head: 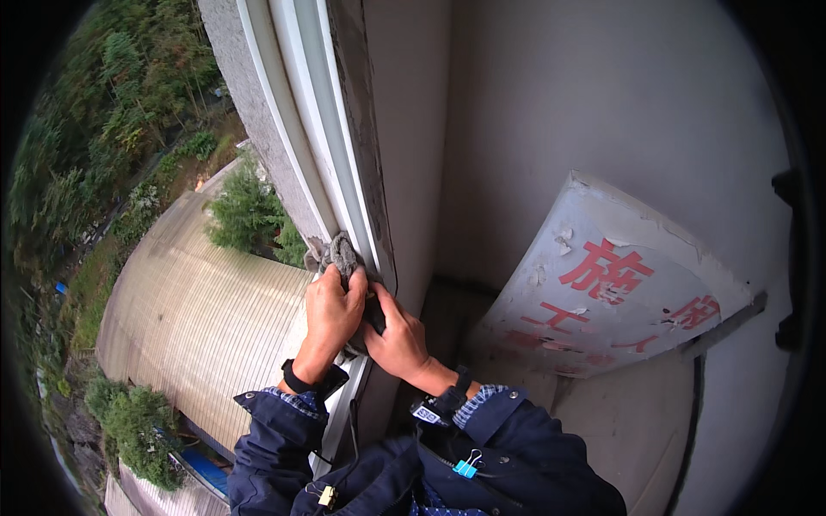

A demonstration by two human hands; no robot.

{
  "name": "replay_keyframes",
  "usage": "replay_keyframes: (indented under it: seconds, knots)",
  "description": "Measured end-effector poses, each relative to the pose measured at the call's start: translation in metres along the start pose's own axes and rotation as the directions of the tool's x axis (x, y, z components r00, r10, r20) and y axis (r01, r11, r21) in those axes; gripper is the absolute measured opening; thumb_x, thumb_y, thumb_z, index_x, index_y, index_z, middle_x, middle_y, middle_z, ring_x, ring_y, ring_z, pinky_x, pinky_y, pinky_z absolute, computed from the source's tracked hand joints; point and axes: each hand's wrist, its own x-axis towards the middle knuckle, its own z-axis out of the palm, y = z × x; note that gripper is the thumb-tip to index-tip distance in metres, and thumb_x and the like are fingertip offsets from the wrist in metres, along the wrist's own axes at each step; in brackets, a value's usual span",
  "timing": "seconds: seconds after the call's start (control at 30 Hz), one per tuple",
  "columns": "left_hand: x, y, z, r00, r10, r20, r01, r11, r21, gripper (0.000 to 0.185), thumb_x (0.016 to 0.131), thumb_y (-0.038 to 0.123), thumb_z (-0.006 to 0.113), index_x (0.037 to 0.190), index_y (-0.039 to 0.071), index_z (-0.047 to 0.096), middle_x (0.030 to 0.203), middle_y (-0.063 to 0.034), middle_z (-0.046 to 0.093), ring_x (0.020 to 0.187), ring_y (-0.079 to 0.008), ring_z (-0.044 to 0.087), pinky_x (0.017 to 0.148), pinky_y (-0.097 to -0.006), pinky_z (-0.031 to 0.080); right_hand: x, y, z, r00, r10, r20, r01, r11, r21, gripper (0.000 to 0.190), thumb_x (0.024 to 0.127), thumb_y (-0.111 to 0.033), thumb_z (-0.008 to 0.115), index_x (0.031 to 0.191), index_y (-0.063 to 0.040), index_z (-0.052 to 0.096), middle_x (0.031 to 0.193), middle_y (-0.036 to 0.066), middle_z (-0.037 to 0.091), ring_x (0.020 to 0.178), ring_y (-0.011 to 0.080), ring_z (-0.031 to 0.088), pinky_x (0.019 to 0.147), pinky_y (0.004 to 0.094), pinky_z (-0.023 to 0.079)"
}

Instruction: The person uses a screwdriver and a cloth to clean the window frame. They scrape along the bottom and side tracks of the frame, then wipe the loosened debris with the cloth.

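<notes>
Both my hands are at the white window frame track (316,116), over the opening's sill. My left hand (332,316) pinches a bunched grey cloth (343,253) that is pressed into the grooves of the track. Close beside it, my right hand (397,335) has its fingers on a dark part of the bundle, just right of the left thumb. The cloth's lower end shows below the fingers, against the frame. What lies inside the bundle is hidden.
Left of the frame the view drops to a corrugated roof (213,303) and trees (129,97) far below. At right a peeling white board with red writing (548,309) leans by the grey wall (581,97). A black cord (353,432) hangs at my jacket.
</notes>
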Motion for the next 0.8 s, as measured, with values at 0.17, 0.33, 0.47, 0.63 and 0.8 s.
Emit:
replay_keyframes:
  seconds: [0.17,0.33,0.47,0.63,0.8]
  knots:
    - [-0.001,-0.005,-0.002,0.993,-0.068,0.095,0.076,0.993,-0.090,0.034,0.099,0.020,0.068,0.080,-0.005,0.057,0.061,-0.0210,0.061,0.054,-0.0264,0.065,0.054,-0.0419,0.049,-0.016,-0.001,-0.022,0.893,0.261,0.367,-0.437,0.697,0.569,0.067,0.104,-0.026,0.063,0.161,-0.005,0.035,0.088,0.004,0.061,0.066,0.0100,0.056,0.057,0.0263,0.047]
    - [0.000,-0.007,0.002,0.998,0.011,0.067,0.008,0.961,-0.277,0.031,0.101,0.021,0.067,0.086,-0.005,0.060,0.061,-0.0183,0.060,0.054,-0.0199,0.060,0.053,-0.0400,0.047,-0.015,0.004,-0.020,0.909,0.251,0.331,-0.392,0.783,0.483,0.062,0.106,-0.024,0.059,0.160,-0.002,0.037,0.100,0.013,0.070,0.081,0.0175,0.068,0.071,0.0295,0.054]
    - [0.004,-0.007,-0.006,0.984,-0.086,0.153,0.102,0.990,-0.097,0.033,0.102,0.024,0.067,0.087,-0.005,0.061,0.063,-0.0204,0.061,0.055,-0.0247,0.061,0.054,-0.0423,0.046,-0.005,0.012,-0.009,0.994,0.029,0.109,-0.061,0.951,0.305,0.056,0.104,-0.018,0.061,0.155,0.001,0.046,0.129,0.027,0.069,0.118,0.0299,0.070,0.096,0.0351,0.054]
    - [0.008,-0.003,-0.015,0.984,-0.068,0.164,0.078,0.996,-0.050,0.033,0.101,0.024,0.068,0.087,-0.005,0.062,0.067,-0.0241,0.064,0.060,-0.0323,0.065,0.058,-0.0451,0.048,-0.001,0.010,-0.003,0.998,-0.037,0.042,0.024,0.961,0.275,0.055,0.104,-0.014,0.061,0.154,0.002,0.046,0.133,0.028,0.068,0.124,0.0306,0.069,0.098,0.0351,0.054]
    - [0.011,-0.011,-0.016,0.970,-0.163,0.179,0.189,0.972,-0.141,0.025,0.102,0.021,0.066,0.105,-0.004,0.068,0.081,-0.0192,0.073,0.076,-0.0224,0.070,0.071,-0.0395,0.054,0.001,0.009,-0.012,0.997,-0.014,0.080,-0.011,0.955,0.295,0.053,0.104,-0.012,0.060,0.154,0.001,0.048,0.123,0.025,0.072,0.108,0.0256,0.075,0.089,0.0330,0.056]
